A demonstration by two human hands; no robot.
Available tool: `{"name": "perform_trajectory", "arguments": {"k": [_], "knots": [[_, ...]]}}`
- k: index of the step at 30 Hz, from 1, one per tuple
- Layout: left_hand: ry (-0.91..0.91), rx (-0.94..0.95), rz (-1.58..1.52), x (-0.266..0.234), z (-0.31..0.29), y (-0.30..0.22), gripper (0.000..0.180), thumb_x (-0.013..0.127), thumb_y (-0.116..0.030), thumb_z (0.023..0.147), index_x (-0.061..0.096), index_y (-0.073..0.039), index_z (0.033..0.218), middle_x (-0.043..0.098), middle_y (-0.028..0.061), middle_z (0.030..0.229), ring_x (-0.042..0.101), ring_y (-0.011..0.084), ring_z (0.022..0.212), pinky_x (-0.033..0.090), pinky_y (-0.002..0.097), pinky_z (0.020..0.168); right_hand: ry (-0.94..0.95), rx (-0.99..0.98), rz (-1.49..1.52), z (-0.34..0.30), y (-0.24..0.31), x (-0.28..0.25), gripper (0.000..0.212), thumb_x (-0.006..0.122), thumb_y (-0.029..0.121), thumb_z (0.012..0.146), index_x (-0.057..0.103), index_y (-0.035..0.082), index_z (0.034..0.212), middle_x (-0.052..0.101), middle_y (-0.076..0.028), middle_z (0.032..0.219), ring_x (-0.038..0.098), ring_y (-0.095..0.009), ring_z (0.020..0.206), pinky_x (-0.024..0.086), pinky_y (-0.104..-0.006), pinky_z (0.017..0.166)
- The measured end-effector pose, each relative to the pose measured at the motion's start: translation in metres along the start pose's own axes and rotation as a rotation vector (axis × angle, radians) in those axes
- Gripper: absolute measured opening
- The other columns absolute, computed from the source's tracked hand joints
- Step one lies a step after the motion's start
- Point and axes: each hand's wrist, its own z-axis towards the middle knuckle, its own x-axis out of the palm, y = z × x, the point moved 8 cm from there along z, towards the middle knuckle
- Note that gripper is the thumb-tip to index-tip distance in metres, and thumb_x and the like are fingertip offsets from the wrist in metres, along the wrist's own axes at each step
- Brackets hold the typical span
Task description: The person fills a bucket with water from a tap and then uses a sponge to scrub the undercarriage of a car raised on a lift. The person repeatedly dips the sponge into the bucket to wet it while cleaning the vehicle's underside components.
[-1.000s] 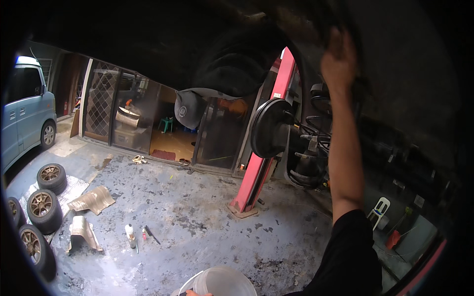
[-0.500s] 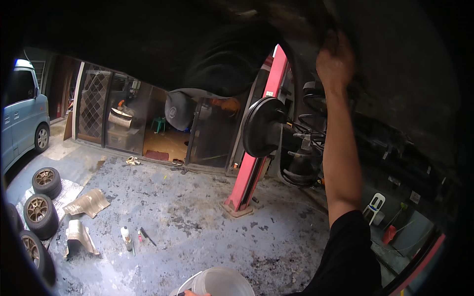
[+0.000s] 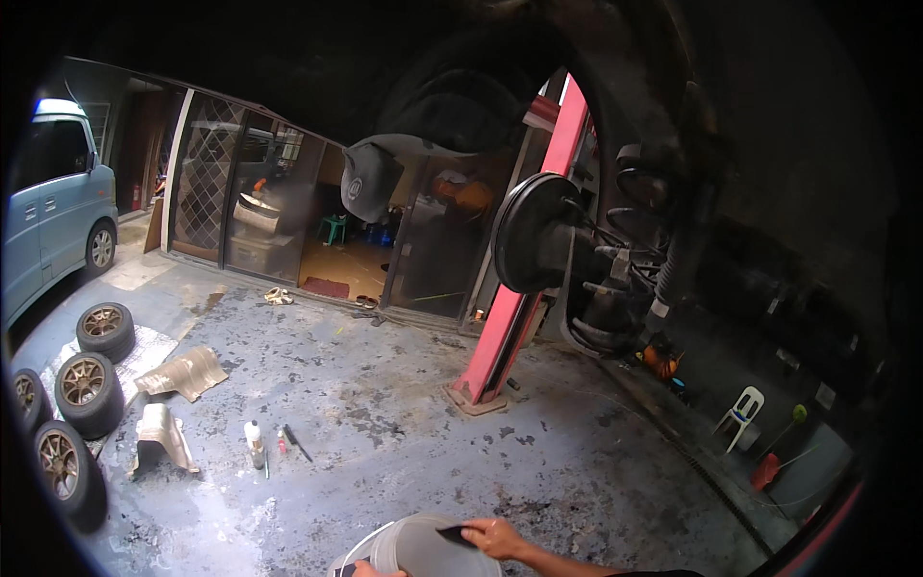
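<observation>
The right hand (image 3: 492, 539) rested on the rim of a translucent plastic bucket (image 3: 423, 550) at the near edge of the concrete floor (image 3: 404, 423), fingers (image 3: 471, 529) pinching a small dark piece (image 3: 452, 531) over its opening. The left hand (image 3: 375, 570) touched the bucket's near rim; its grip could not be told.

A stained concrete floor (image 3: 404, 423) fills the centre of the frame. At left lie four wheels (image 3: 85, 389) beside two metal shields (image 3: 183, 370). A pale van (image 3: 53, 207) stands upper left. Glass doors (image 3: 240, 207) with lattice grilles line the back. A red lift post (image 3: 524, 288) rises mid-frame. A white chair (image 3: 742, 412) sits lower right.
</observation>
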Motion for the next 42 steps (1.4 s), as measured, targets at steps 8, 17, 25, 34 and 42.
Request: {"name": "perform_trajectory", "arguments": {"k": [8,17,25,34,42], "knots": [[0.224,-0.055,-0.017,0.001,-0.002,0.012,0.049,0.070,-0.045,0.076,0.069,0.001,0.093,0.066,0.0201,0.080,0.067,0.0239,0.067,0.054,0.0348,0.055,-0.233,-0.057,-0.240,0.026,-0.084,0.032,0.046,0.068,0.044,0.078,0.068,0.010,0.108,0.058,-0.020,0.124,0.055,-0.038,0.113,0.044,-0.0420,0.095],[0.479,-0.196,-0.026,-0.055,-0.027,-0.090,0.072,0.078,-0.038,0.063,0.052,0.013,0.107,0.064,0.0148,0.075,0.063,0.0199,0.054,0.052,0.0294,0.049,0.163,0.138,0.339,0.004,-0.216,0.057,0.064,0.081,0.049,0.067,0.066,-0.005,0.097,0.061,-0.015,0.111,0.057,-0.021,0.100,0.045,-0.0341,0.085],[0.575,-0.287,-0.021,-0.061,-0.008,-0.077,0.058,0.068,-0.041,0.074,0.059,-0.006,0.118,0.063,0.0125,0.102,0.066,0.0193,0.073,0.057,0.0302,0.065,-0.255,-0.025,0.264,-0.008,-0.217,0.075,0.037,0.080,0.040,0.068,0.074,0.009,0.088,0.062,-0.018,0.104,0.061,-0.031,0.097,0.046,-0.0386,0.090],[-0.443,0.186,0.519,-0.070,-0.023,-0.096,0.054,0.072,-0.036,0.074,0.058,-0.003,0.115,0.061,0.0156,0.112,0.057,0.0280,0.108,0.046,0.0366,0.092,-0.187,-0.247,0.037,-0.025,-0.107,0.041,0.021,0.071,0.028,0.074,0.074,0.013,0.088,0.055,-0.019,0.103,0.053,-0.035,0.099,0.047,-0.0422,0.087],[0.291,0.396,-0.024,0.091,-0.018,-0.127,0.052,0.067,-0.011,0.080,0.046,-0.004,0.127,0.059,0.0132,0.116,0.056,0.0250,0.109,0.046,0.0362,0.093,-0.004,-0.141,-0.221,-0.011,-0.130,0.078,0.022,0.061,0.030,0.080,0.074,0.017,0.092,0.053,-0.019,0.110,0.047,-0.039,0.109,0.046,-0.0448,0.091]]}}
